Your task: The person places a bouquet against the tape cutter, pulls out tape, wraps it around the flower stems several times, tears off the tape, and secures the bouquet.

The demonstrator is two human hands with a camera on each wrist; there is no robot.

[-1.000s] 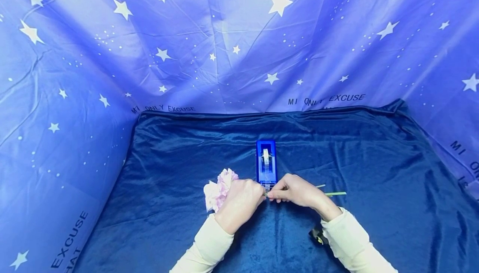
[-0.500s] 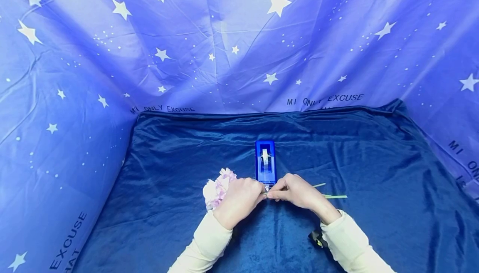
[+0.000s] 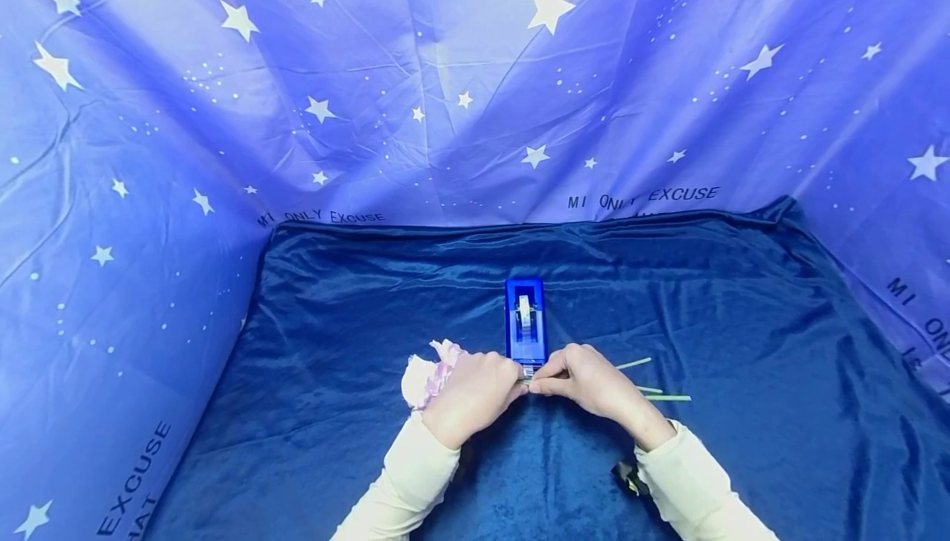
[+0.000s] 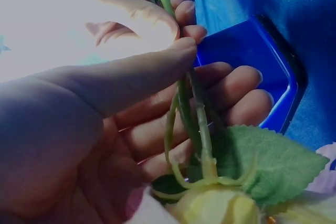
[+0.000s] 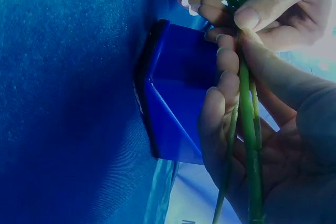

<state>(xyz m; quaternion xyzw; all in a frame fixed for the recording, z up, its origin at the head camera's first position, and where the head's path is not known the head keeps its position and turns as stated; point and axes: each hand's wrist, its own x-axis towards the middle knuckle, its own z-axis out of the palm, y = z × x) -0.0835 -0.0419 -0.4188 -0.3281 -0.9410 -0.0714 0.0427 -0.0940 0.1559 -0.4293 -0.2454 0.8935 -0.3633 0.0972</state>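
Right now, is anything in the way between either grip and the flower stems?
Nothing visible: the left grip and right grip both pinch the flower stems. The blue tape dispenser stands just beyond, not in between.

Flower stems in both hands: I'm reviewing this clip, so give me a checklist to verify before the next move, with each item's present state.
1. Left hand pinching the flower stems below the flower heads: ok.
2. Right hand pinching the same stems close beside it: ok.
3. Stems bundled along their whole length: not ok; they are together at the pinch, but the stem ends fan apart.
4. Blue tape dispenser close by: ok; it sits on the dark blue cloth just beyond the hands.
5. Binding round the pinched part: cannot tell; the hands cover it.
6. Small black object separate from the right sleeve: cannot tell; the sleeve may overlap it.
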